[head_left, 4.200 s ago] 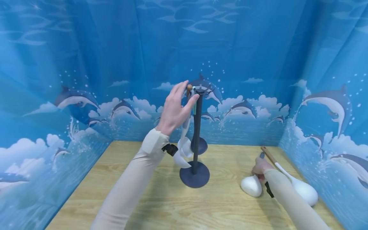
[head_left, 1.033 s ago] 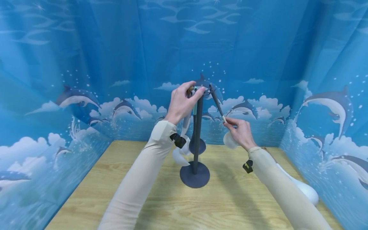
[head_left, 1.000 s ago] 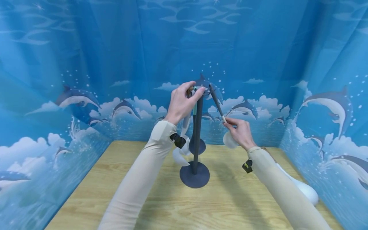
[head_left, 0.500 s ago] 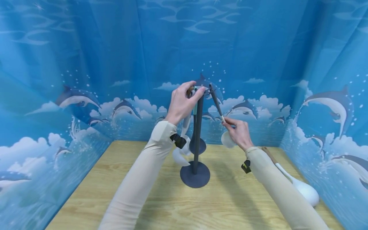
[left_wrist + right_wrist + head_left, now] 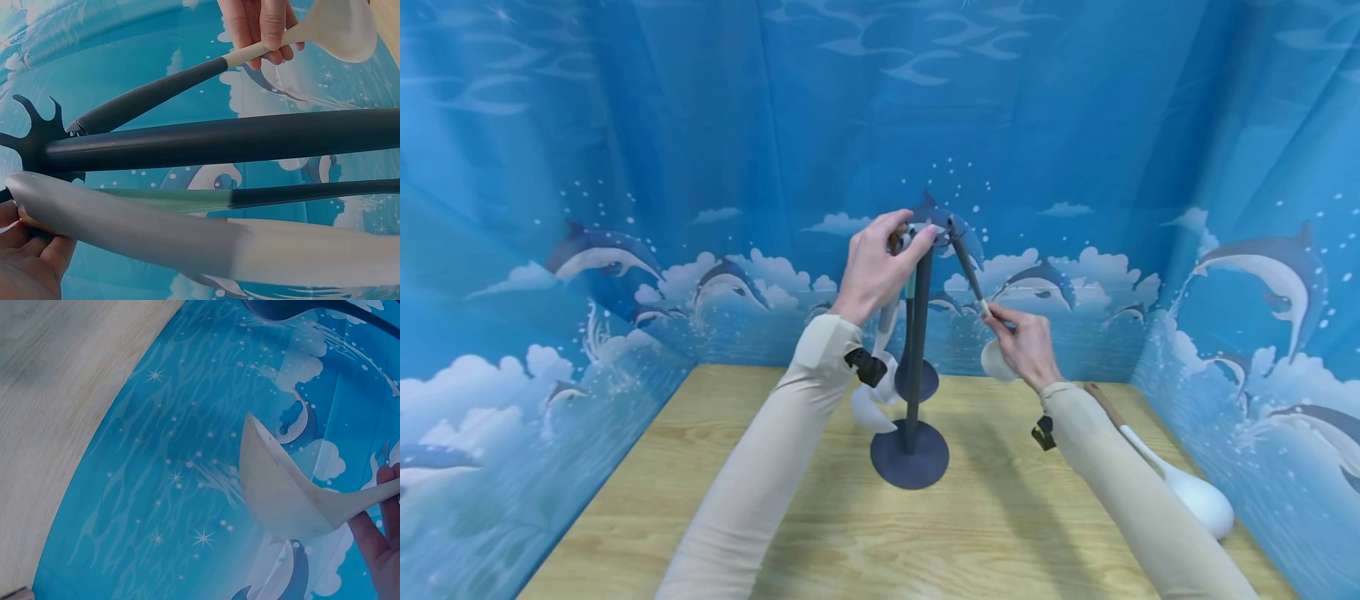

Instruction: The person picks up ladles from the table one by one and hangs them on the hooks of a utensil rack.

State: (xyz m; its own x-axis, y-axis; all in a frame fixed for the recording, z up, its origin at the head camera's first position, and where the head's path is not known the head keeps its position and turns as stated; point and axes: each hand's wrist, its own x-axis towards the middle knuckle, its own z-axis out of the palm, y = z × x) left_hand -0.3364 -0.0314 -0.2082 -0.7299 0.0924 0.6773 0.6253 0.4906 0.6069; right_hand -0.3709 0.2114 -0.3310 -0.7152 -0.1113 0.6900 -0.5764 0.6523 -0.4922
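Note:
A dark utensil stand [image 5: 916, 350] with a round base rises from the table, its hooked top clearest in the left wrist view. My left hand [image 5: 868, 271] grips around that top, among the handle ends of the hanging utensils. My right hand [image 5: 1026, 346] pinches a white ladle [image 5: 275, 487] by its neck. The ladle's grey handle [image 5: 153, 97] slants up, its end right at a hook on the stand's right side. Hanging from the stand are a dark ladle [image 5: 925, 382], a green-handled utensil [image 5: 178, 199] with a dark shaft and a grey-handled white utensil [image 5: 137, 219].
Another white ladle [image 5: 1198, 500] with a wooden handle lies along the right side of the wooden table [image 5: 850, 542], partly behind my right forearm. Blue dolphin-print curtains [image 5: 1037, 125] enclose the back and sides.
My right hand has lifted the grey-handled white ladle off the table and brought its handle end to the stand's top. Over the last second both hands have barely moved.

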